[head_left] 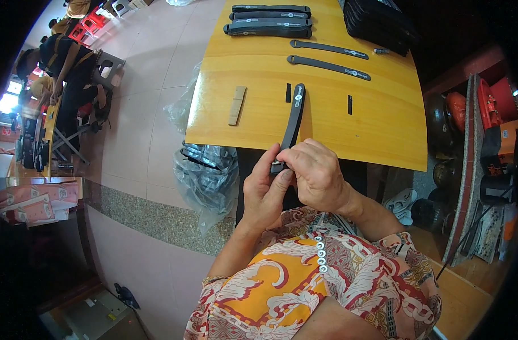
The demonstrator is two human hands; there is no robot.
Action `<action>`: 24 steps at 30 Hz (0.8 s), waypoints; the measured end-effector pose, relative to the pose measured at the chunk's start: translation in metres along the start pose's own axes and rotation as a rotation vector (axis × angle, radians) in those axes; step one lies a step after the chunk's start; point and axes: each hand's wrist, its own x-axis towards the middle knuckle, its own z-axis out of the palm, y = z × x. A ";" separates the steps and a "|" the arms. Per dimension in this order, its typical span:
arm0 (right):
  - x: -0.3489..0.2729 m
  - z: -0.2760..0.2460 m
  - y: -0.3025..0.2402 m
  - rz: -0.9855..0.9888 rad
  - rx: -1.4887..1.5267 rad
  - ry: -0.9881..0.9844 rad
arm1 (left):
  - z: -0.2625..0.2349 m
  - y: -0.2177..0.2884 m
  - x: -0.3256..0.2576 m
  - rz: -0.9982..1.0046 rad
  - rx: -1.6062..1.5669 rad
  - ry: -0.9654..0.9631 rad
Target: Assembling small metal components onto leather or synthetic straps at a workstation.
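Note:
A long black strap (293,122) with a rounded end and pale print reaches from my fingers out over the near part of the table. My left hand (261,198) is closed on its near end with thumb and fingers. My right hand (317,174) pinches the same end from the other side. Between the fingertips shows a small shiny, light-coloured bit, too small to name. Beyond the strap, two short black strips (288,93) (350,105) lie on the table, along with a flat tan cardboard piece (237,106) to the left.
Two single straps (330,49) (330,68) and stacked straps (268,27) lie farther back on the yellow table (383,136). A black pile (378,25) fills the far right corner. A clear plastic bag (208,181) hangs at the left edge. Shelves stand right; people work far left.

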 end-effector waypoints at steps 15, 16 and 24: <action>0.004 -0.013 0.001 -0.105 -0.107 -0.082 | -0.005 0.006 -0.001 -0.016 -0.189 -0.019; 0.005 -0.014 0.000 -0.111 -0.070 -0.089 | -0.005 0.005 0.000 -0.014 -0.241 -0.001; 0.005 -0.027 0.005 -0.076 -0.009 -0.202 | -0.009 0.000 0.000 0.046 -0.121 -0.037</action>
